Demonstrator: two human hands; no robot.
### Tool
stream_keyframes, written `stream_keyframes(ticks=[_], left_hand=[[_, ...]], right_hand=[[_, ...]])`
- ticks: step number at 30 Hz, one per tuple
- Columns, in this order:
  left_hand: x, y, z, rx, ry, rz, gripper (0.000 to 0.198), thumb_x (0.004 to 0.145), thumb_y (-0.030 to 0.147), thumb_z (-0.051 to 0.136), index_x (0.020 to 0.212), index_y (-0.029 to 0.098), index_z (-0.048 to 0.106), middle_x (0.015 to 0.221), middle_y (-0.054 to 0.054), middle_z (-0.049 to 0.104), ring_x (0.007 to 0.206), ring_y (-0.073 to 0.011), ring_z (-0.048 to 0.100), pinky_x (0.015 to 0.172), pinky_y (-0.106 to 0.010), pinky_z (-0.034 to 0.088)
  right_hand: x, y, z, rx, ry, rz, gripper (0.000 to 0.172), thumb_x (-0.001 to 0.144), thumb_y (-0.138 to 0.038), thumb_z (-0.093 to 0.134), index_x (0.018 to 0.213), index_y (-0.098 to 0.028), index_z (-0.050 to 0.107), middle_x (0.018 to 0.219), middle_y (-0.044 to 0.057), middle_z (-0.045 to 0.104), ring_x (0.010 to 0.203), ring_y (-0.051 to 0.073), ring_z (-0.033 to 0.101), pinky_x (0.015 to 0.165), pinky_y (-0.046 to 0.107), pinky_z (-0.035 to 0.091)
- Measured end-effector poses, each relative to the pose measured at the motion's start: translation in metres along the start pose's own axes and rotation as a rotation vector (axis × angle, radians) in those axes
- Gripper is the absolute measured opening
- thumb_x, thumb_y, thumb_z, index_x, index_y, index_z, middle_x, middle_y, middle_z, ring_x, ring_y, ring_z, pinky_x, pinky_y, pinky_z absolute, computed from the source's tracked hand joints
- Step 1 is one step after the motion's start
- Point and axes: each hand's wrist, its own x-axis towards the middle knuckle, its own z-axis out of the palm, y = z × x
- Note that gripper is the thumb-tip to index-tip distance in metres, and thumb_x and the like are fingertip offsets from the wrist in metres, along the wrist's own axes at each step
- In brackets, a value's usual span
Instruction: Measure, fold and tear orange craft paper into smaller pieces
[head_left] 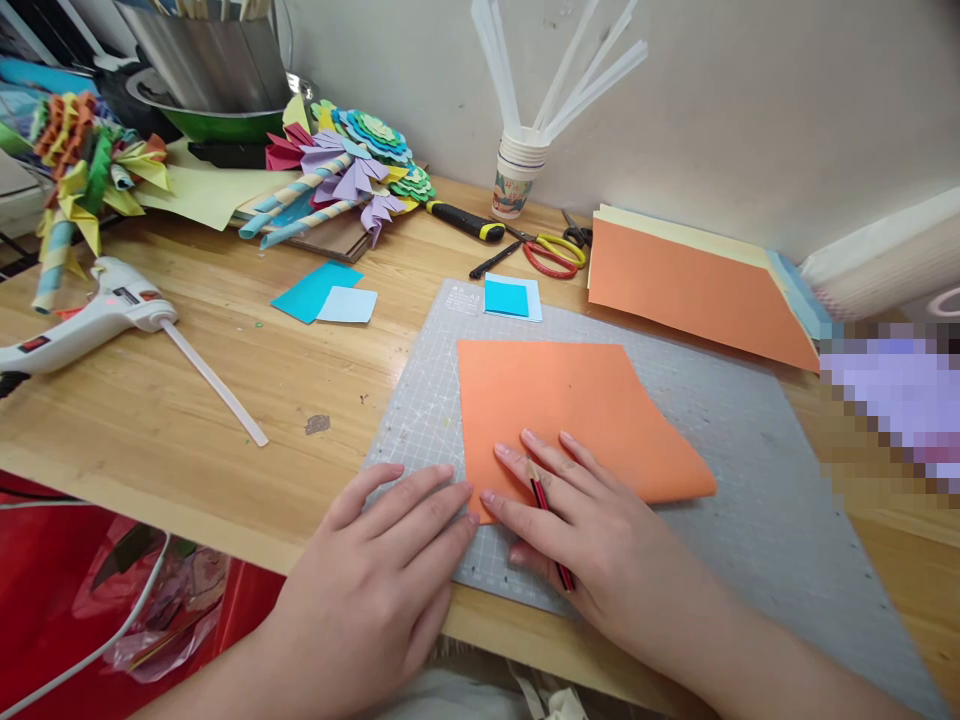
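An orange sheet of paper (547, 400) lies folded over on the grey cutting mat (750, 560), its rounded fold at the right side. My right hand (592, 530) presses on the lower part of the sheet with fingers spread. A red and black pencil (540, 495) is tucked between those fingers, its sharpened tip pointing up and away. My left hand (397, 560) rests at the sheet's lower left corner, fingers stretched out and fingertips at the paper's edge. Nothing shows in its grasp. The palm sides of both hands are hidden.
Small blue paper squares (506, 297) lie at the mat's top edge. Scissors (553, 255), a utility knife (466, 221) and paper cups (517, 175) with glue sticks stand behind. Left is a glue gun (97, 315); paper flowers (345, 170) lie beyond. Orange sheets (697, 285) are stacked back right.
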Motion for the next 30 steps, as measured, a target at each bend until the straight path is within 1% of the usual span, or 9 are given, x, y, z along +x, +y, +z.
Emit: stream_keyframes(ticks=[16, 24, 28, 30], left_hand=[[0.002, 0.000, -0.001, -0.011, -0.046, -0.006, 0.027, 0.086, 0.020, 0.057, 0.111, 0.022, 0.065, 0.125, 0.001, 0.066, 0.120, -0.0187, 0.055, 0.112, -0.035, 0.022], [0.003, 0.000, -0.001, -0.010, -0.055, -0.008, 0.024, 0.087, 0.020, 0.054, 0.108, 0.022, 0.065, 0.126, 0.000, 0.065, 0.120, -0.0180, 0.055, 0.113, -0.035, 0.022], [0.003, 0.000, -0.001, 0.002, -0.057, -0.011, 0.022, 0.087, 0.020, 0.054, 0.106, 0.022, 0.066, 0.126, -0.001, 0.065, 0.119, -0.0182, 0.056, 0.113, -0.037, 0.022], [0.002, 0.000, 0.000, 0.007, -0.055, -0.008, 0.022, 0.087, 0.020, 0.053, 0.105, 0.022, 0.066, 0.127, -0.001, 0.065, 0.119, -0.0186, 0.056, 0.113, -0.038, 0.023]], right_hand=[[0.001, -0.001, -0.002, -0.003, -0.005, 0.012, 0.030, 0.094, -0.027, 0.053, 0.122, -0.024, 0.062, 0.139, 0.011, 0.054, 0.133, 0.030, 0.043, 0.104, 0.056, 0.041], [0.002, -0.001, -0.003, -0.010, -0.004, 0.008, 0.027, 0.096, -0.028, 0.049, 0.119, -0.023, 0.062, 0.137, 0.010, 0.056, 0.130, 0.030, 0.047, 0.103, 0.055, 0.042], [0.010, 0.000, -0.008, -0.011, -0.056, 0.017, 0.025, 0.096, -0.026, 0.046, 0.114, -0.021, 0.063, 0.137, 0.009, 0.056, 0.127, 0.028, 0.050, 0.103, 0.053, 0.042], [0.017, 0.001, -0.011, -0.033, -0.091, 0.012, 0.027, 0.095, -0.021, 0.045, 0.116, -0.020, 0.061, 0.138, 0.009, 0.055, 0.126, 0.029, 0.050, 0.103, 0.054, 0.042]])
